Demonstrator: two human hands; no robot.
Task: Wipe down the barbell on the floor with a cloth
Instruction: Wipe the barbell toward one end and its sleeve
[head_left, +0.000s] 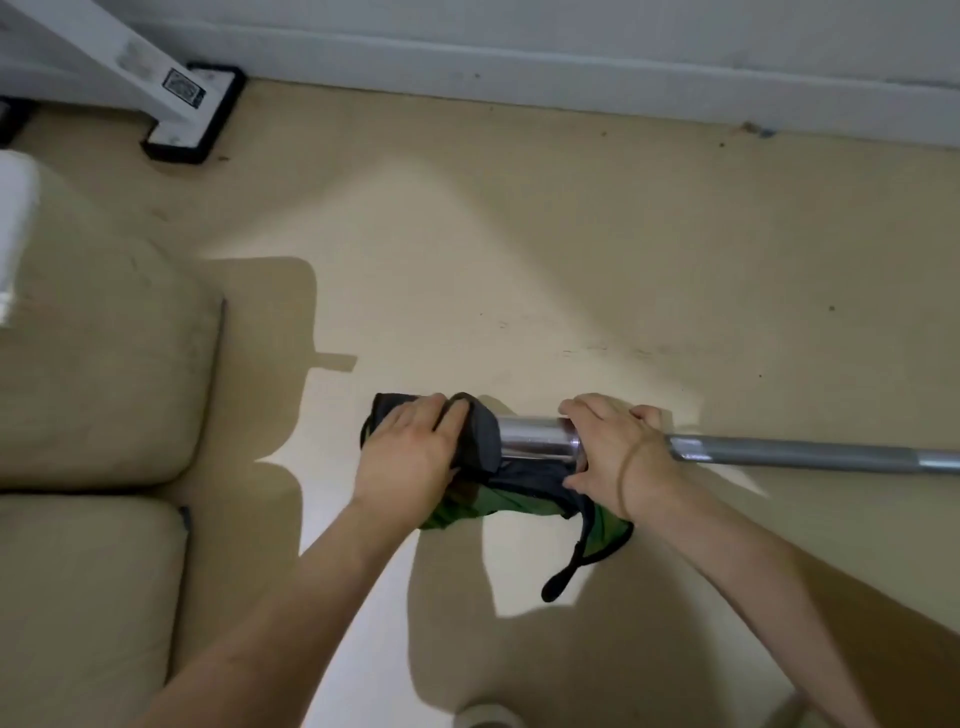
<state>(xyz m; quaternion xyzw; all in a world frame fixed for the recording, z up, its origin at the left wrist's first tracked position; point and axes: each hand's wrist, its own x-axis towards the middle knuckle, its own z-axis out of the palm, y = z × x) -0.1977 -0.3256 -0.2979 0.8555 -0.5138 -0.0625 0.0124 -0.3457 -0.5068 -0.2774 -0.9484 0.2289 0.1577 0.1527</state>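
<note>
The left hand (410, 447) is closed around a dark cloth (480, 441) that is wrapped over the left end of the barbell (540, 441), palm down, fingers curled over the top. The right hand (618, 452) clamps the bar just to the right, where the thick shiny sleeve meets the thinner grey shaft; fingers go over the far side and the thumb comes under the near side. A thin band circles that wrist.

The barbell lies on the pale floor (571, 270) and runs from the middle of the view out past the right edge. Its left tip is hidden inside the cloth. A short bare stretch of polished sleeve shows between the two hands.

The cloth is dark grey on top with a green part hanging below the bar onto the floor, and a dark strap or edge trails toward the near side. It looks like a garment used as a rag, though that cannot be told for sure.

Judging from the hold, the right hand steadies the bar so it does not roll, while the left hand squeezes the cloth around the sleeve to rub it clean.

Two beige cushions (104, 374) sit at the left. A white frame leg with a black foot (192, 111) stands at the far left, by the white skirting board (623, 78).
</note>
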